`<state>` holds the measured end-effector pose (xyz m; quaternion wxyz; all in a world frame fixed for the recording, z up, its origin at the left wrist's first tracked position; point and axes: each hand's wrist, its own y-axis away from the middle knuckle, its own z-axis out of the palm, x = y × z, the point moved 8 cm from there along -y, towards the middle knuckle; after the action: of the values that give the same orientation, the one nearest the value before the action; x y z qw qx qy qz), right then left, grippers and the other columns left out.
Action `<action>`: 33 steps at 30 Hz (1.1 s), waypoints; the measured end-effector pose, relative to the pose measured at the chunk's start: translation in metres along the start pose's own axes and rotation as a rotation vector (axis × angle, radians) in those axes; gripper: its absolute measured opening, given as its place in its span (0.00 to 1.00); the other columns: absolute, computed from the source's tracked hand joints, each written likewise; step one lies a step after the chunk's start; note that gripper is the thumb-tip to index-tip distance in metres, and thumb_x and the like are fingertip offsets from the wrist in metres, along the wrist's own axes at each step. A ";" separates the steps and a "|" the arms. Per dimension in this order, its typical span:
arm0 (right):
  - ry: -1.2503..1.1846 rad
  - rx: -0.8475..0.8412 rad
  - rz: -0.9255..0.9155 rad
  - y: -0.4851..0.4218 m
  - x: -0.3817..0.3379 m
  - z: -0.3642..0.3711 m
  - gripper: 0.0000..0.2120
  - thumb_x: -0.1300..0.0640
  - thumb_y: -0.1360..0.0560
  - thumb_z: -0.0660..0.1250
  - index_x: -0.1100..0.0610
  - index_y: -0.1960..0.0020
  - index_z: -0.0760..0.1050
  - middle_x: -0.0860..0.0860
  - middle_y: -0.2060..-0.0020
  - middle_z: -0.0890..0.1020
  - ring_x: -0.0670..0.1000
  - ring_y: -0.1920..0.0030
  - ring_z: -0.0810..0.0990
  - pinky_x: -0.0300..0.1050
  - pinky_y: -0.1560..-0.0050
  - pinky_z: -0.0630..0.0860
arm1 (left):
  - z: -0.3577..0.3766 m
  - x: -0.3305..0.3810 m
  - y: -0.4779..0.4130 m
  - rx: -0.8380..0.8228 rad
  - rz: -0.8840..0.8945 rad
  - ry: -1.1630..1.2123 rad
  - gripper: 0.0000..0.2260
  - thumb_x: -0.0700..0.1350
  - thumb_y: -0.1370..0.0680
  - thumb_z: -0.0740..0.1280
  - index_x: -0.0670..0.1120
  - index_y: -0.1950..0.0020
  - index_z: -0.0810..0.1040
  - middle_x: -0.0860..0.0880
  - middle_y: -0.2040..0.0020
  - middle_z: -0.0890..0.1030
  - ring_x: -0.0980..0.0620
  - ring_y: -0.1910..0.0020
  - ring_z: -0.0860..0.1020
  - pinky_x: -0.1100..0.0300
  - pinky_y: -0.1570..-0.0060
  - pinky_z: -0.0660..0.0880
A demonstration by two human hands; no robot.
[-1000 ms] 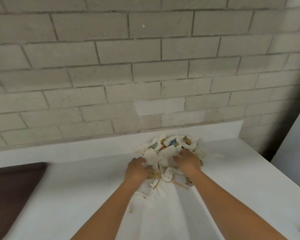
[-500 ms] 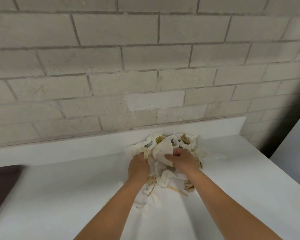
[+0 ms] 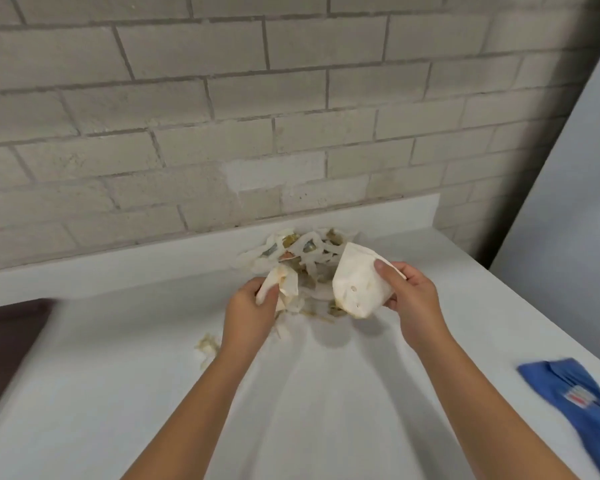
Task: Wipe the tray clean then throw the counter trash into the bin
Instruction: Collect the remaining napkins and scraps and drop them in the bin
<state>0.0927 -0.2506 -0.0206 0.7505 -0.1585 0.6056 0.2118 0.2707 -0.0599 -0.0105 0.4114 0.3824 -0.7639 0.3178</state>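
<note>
A heap of paper trash (image 3: 300, 251), white scraps with brown and coloured bits, lies on the white counter (image 3: 326, 393) against the backsplash. My right hand (image 3: 407, 289) is shut on a stained white paper bag (image 3: 355, 287) held a little above the counter. My left hand (image 3: 252, 308) grips a crumpled stained napkin (image 3: 284, 285) at the heap's near left edge. A small loose scrap (image 3: 207, 346) lies on the counter left of my left forearm. No bin is in view.
A dark brown tray (image 3: 4, 341) shows at the left edge of the counter. A blue cloth (image 3: 579, 400) lies at the right near the counter's edge. Behind the counter is a brick wall; a pale panel (image 3: 575, 188) stands at the right.
Both hands have closed on pieces and lifted them off the heap: the right one raised the paper bag to the right, the left one a napkin. The blue cloth has come into view.
</note>
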 end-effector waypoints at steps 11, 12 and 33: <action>0.052 0.186 0.121 0.173 0.023 -0.205 0.08 0.55 0.29 0.71 0.50 0.66 0.75 0.48 0.66 0.80 0.50 0.63 0.77 0.45 0.64 0.71 | 0.134 0.053 0.244 -0.350 -0.078 0.205 0.06 0.45 0.25 0.67 0.54 0.60 0.80 0.54 0.68 0.80 0.53 0.68 0.77 0.58 0.66 0.74; 0.086 0.192 0.129 0.188 0.024 -0.225 0.07 0.55 0.30 0.71 0.50 0.65 0.76 0.50 0.66 0.80 0.51 0.63 0.77 0.45 0.63 0.71 | 0.146 0.059 0.263 -0.368 -0.084 0.210 0.06 0.45 0.25 0.67 0.55 0.60 0.80 0.53 0.66 0.81 0.50 0.66 0.78 0.54 0.65 0.75; 0.594 0.346 0.682 0.288 0.326 -0.497 0.08 0.53 0.31 0.74 0.52 0.64 0.77 0.53 0.66 0.81 0.56 0.60 0.79 0.55 0.52 0.78 | 0.421 -0.173 0.473 -0.606 -0.636 -0.274 0.04 0.40 0.26 0.64 0.44 0.56 0.78 0.52 0.71 0.74 0.52 0.70 0.73 0.63 0.72 0.66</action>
<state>-0.4151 -0.2081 -0.4406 0.4485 0.1226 0.8374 0.2873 -0.2277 -0.1016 -0.4358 0.4769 0.4987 -0.7145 -0.1157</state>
